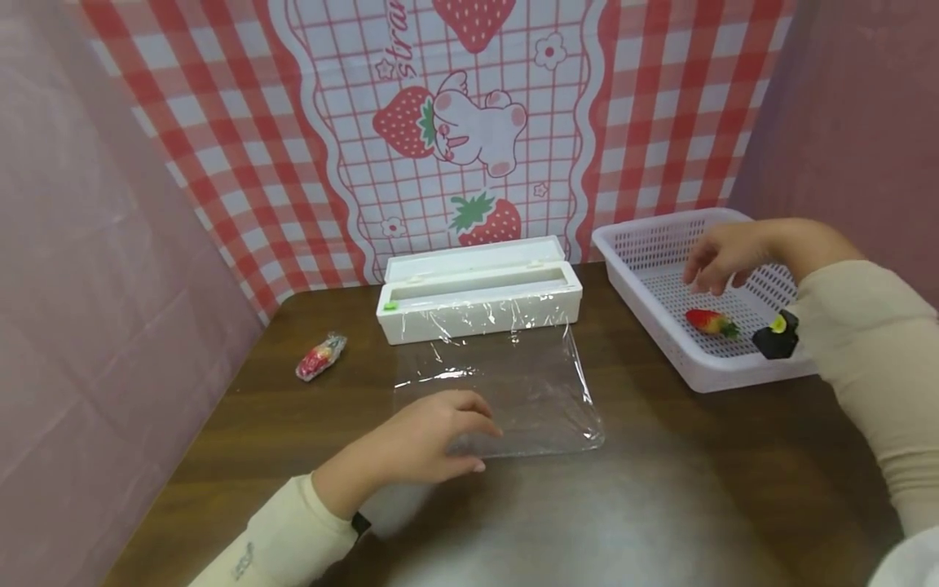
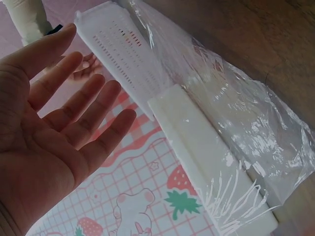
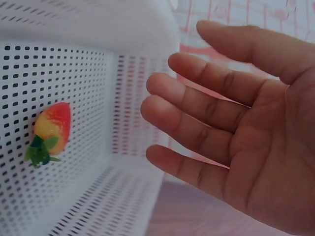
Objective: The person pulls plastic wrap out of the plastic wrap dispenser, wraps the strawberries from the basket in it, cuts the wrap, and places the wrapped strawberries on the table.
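A red and yellow strawberry (image 1: 711, 322) with green leaves lies in the white perforated basket (image 1: 653, 326). Above it hovers my right hand (image 1: 734, 254), fingers loosely bent and holding nothing; the right wrist view shows its palm and the strawberry (image 3: 52, 129) apart from it. My left hand (image 1: 433, 440) hangs over the near edge of a sheet of clear plastic wrap (image 1: 513, 391), its fingers relaxed and spread in the left wrist view. From the white wrap dispenser box (image 1: 480, 314), lid raised, the sheet runs out across the table. Whether the left hand touches the wrap I cannot tell.
A strawberry wrapped in clear film (image 1: 321, 356) lies on the left of the brown wooden table (image 1: 242, 456). Behind the box hangs a red checked cloth (image 1: 484, 130) with strawberry prints. Pink curtains (image 1: 110, 326) stand at both sides.
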Action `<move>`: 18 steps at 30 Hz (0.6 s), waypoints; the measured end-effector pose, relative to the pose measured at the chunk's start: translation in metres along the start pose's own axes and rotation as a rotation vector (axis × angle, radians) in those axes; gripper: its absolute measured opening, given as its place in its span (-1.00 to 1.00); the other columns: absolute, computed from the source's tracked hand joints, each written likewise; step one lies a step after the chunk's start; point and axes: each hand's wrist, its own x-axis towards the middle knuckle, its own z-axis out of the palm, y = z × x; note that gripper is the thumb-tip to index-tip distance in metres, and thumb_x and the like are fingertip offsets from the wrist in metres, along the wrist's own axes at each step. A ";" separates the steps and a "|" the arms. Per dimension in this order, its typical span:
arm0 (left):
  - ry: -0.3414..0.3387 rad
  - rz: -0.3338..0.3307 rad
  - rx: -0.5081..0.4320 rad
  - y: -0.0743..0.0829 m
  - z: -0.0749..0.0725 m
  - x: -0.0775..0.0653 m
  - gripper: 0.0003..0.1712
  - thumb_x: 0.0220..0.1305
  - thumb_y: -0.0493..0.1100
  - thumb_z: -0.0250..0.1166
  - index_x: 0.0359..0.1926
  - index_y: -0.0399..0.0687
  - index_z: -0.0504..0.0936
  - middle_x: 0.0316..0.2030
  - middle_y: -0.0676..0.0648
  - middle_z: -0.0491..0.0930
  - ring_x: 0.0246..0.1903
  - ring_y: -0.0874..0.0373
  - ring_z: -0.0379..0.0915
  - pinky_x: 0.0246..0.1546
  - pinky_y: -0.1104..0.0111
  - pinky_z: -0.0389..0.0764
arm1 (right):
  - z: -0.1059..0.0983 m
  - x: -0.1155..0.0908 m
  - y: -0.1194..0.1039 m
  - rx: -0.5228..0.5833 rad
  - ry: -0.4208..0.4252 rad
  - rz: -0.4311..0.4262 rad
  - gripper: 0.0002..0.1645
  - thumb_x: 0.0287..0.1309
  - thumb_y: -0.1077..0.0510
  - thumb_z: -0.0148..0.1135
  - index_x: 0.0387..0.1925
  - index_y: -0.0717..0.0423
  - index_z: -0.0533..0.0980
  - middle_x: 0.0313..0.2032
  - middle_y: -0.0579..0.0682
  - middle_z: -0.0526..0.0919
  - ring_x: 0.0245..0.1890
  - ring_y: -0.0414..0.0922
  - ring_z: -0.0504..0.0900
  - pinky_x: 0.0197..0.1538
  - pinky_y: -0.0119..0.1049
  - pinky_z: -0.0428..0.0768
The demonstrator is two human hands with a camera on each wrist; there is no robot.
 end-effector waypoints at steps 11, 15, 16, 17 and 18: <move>-0.004 -0.032 -0.023 -0.002 0.006 -0.001 -0.57 0.07 -0.08 0.49 -0.03 -0.09 0.67 -0.05 -0.02 0.57 -0.02 0.13 0.51 0.06 0.34 0.51 | -0.003 0.027 0.044 0.273 0.036 0.143 -0.49 0.30 0.12 0.14 0.06 0.50 0.41 -0.30 -0.10 0.63 -0.25 -0.12 0.59 -0.13 -0.08 0.60; -0.002 -0.036 -0.028 -0.003 0.007 -0.001 -0.57 0.07 -0.07 0.49 -0.02 -0.08 0.67 -0.04 -0.02 0.57 -0.02 0.14 0.50 0.06 0.34 0.51 | 0.005 0.032 0.055 0.353 0.044 0.189 -0.50 0.29 0.07 0.18 0.06 0.43 0.44 -0.15 0.11 0.61 -0.13 0.01 0.55 -0.03 0.04 0.57; -0.001 -0.034 -0.028 -0.003 0.007 -0.001 -0.57 0.07 -0.07 0.49 -0.02 -0.08 0.67 -0.05 -0.02 0.57 -0.02 0.14 0.50 0.06 0.34 0.51 | 0.007 0.033 0.056 0.366 0.034 0.205 -0.48 0.28 0.05 0.20 0.08 0.39 0.45 -0.08 0.22 0.57 -0.07 0.09 0.53 0.00 0.09 0.55; -0.001 -0.034 -0.029 -0.003 0.008 -0.001 -0.57 0.07 -0.06 0.49 -0.02 -0.08 0.67 -0.04 -0.02 0.57 -0.01 0.14 0.50 0.06 0.34 0.51 | 0.010 0.033 0.058 0.372 0.022 0.220 -0.46 0.27 0.02 0.21 0.10 0.36 0.45 -0.01 0.31 0.52 -0.01 0.16 0.50 0.03 0.13 0.52; -0.001 -0.033 -0.029 -0.004 0.008 -0.001 -0.57 0.08 -0.06 0.49 -0.02 -0.08 0.67 -0.04 -0.01 0.57 -0.01 0.14 0.50 0.06 0.34 0.51 | 0.012 0.034 0.060 0.375 0.012 0.234 -0.43 0.26 0.00 0.22 0.12 0.35 0.44 0.05 0.36 0.47 0.04 0.22 0.46 0.05 0.17 0.50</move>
